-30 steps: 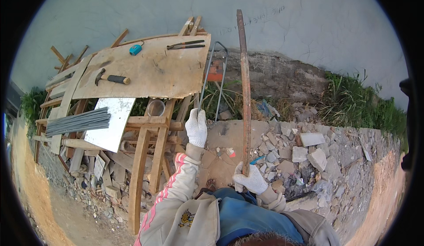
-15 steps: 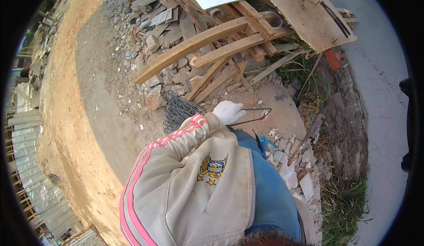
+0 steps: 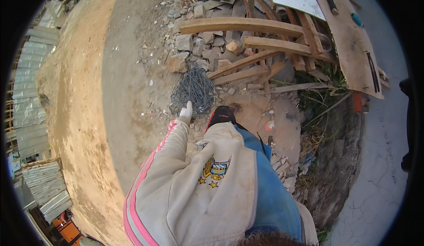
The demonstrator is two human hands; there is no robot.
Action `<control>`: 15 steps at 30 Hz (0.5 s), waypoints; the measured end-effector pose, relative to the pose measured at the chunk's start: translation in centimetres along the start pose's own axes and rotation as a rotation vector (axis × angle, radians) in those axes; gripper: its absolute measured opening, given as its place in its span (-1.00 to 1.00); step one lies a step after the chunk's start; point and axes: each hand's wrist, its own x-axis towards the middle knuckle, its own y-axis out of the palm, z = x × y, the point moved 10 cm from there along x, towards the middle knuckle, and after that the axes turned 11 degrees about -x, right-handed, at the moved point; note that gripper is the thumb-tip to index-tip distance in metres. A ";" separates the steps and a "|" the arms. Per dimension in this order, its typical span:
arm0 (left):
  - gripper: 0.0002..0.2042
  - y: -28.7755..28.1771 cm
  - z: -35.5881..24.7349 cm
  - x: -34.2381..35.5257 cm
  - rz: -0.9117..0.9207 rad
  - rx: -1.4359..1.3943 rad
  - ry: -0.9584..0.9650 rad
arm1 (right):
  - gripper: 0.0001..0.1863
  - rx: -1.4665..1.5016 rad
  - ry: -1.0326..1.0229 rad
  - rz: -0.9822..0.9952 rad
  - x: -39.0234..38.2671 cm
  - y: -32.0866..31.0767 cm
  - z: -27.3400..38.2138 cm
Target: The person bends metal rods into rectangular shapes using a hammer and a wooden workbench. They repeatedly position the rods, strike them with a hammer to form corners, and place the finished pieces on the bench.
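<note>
Bright diffuse daylight, soft shadows, curved fisheye edges, black corners

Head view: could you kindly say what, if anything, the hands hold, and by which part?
It cannot be told: the white-gloved left hand overlaps the pile of bent grey metal rods, grip unclear; the right hand isn't visible.
</note>
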 end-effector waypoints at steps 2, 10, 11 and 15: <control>-0.03 1.1 1.6 -0.5 0.054 0.409 -0.036 | -0.19 -0.080 -0.037 0.050 1.3 2.1 -1.4; -0.35 16.5 -9.4 -12.7 0.621 0.445 0.524 | -0.07 -0.117 -0.161 -0.260 3.2 1.6 -1.6; -0.38 17.5 -10.7 -14.0 0.686 0.467 0.565 | -0.07 -0.083 -0.122 -0.240 3.4 1.2 -1.3; -0.39 19.6 -14.6 -17.2 0.762 0.602 0.659 | -0.08 0.019 -0.041 -0.219 3.4 -1.9 1.4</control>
